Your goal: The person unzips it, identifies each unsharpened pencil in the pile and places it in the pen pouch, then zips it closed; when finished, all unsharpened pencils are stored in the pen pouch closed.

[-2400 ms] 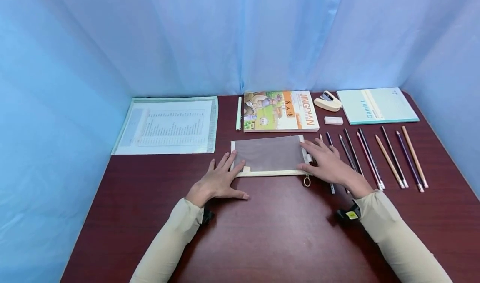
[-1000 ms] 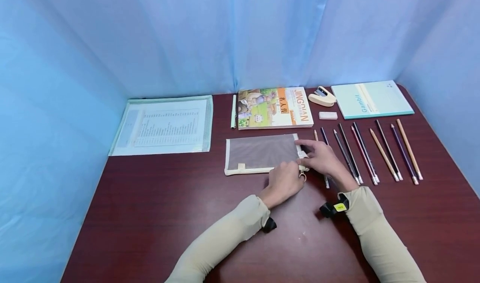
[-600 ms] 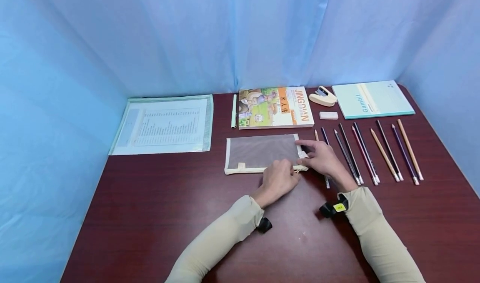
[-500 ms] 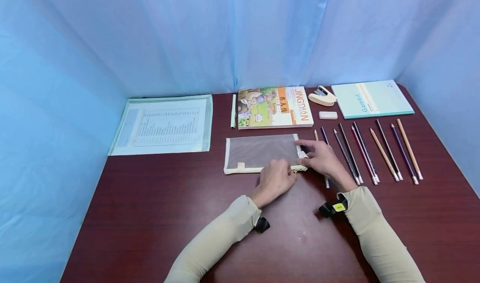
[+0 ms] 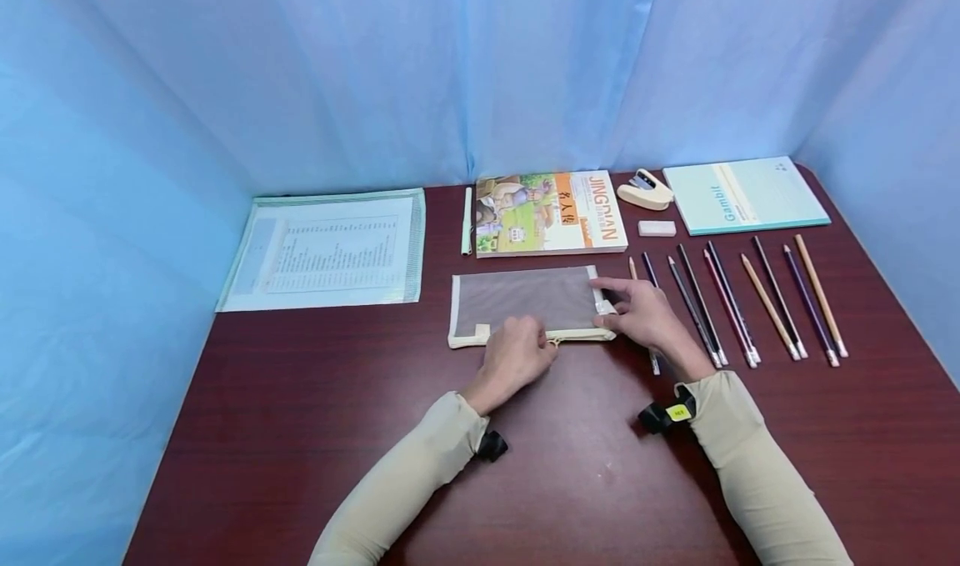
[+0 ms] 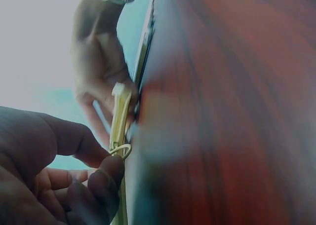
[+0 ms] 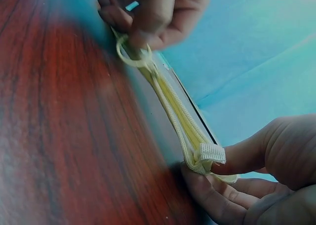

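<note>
Unzipping looks in hand: your left hand [image 5: 513, 358] pinches the pull ring [image 7: 132, 63], your right hand [image 5: 637, 312] grips the right end of the mesh pouch [image 5: 525, 299], lying inward from the tabletop's [image 5: 585, 466] back edge. Next move likely calls for pinning that end, drawing toward the left edge. Versus one second ago, ring sits farther left, right grip unchanged.

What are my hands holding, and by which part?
The pouch: left fingers pinch its zipper ring, right fingers its right end, near the tab.
</note>
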Tool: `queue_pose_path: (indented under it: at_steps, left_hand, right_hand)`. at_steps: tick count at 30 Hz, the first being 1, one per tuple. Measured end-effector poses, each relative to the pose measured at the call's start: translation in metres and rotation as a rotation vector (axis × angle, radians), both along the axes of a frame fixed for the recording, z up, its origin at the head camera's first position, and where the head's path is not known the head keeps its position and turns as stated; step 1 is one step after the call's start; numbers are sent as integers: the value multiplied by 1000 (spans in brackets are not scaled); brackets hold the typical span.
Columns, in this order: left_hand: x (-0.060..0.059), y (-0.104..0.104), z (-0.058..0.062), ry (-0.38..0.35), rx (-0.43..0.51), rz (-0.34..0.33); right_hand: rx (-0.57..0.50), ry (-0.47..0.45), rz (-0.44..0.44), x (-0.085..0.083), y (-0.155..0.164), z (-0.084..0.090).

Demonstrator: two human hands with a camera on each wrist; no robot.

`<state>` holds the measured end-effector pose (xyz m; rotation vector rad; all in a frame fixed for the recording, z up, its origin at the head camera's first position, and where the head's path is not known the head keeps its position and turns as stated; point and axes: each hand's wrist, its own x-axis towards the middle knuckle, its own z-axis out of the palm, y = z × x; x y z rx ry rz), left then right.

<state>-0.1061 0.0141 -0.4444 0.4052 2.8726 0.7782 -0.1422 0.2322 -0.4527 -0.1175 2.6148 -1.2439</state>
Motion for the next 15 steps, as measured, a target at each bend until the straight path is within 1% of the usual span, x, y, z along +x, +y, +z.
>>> queue_pose_path:
  at_steps: [5,8,13,15]
  left_hand:
    - [1,-30,1,25,-1,48]
    - [2,-48,2,47,-26,77]
    - [5,-80,4,110,-80,111]
    - [7,-92,4,148,-103,129]
  right_hand:
    - [5,-7,-2,0,0,1]
    - [3,-14,-1,0,0,1]
    - [12,-9,6,0,0,1]
    - [21,-1,9,0,0,2]
